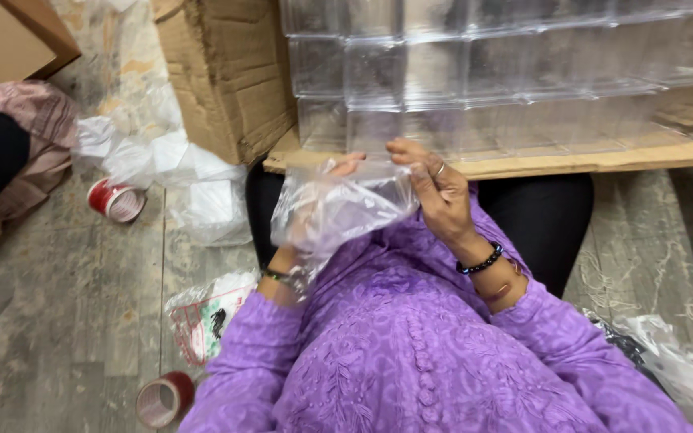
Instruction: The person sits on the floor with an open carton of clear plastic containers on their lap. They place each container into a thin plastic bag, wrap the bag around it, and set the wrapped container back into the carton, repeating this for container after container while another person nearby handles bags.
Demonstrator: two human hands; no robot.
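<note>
Bag: a clear plastic bag [338, 210] was held up over the lap, just short of the near edge of the wooden board [603, 160], crumpled and partly opened.
Handling: it looked very light, limp and slippery, with no stiffness of its own; it would likely crease or tear rather than break.
Where to hold: the open rim seemed the best place, pinched between thumb and fingers, one side per hand.
Right hand: the right hand [443, 196] was pinching the bag's upper right edge, fingers curled over the film.
Left hand: the left hand [314, 212] sat inside or behind the bag, seen through the plastic; it seemed to grip the film, though its fingers were blurred.
Board: stacked clear plastic boxes [483, 72] stood on it, well back from its near edge.
Left of board: a cardboard carton [226, 72] stood against its left end.
Floor: two red tape rolls [115, 200] and loose plastic wrap [170, 160] lay to the left.
</note>
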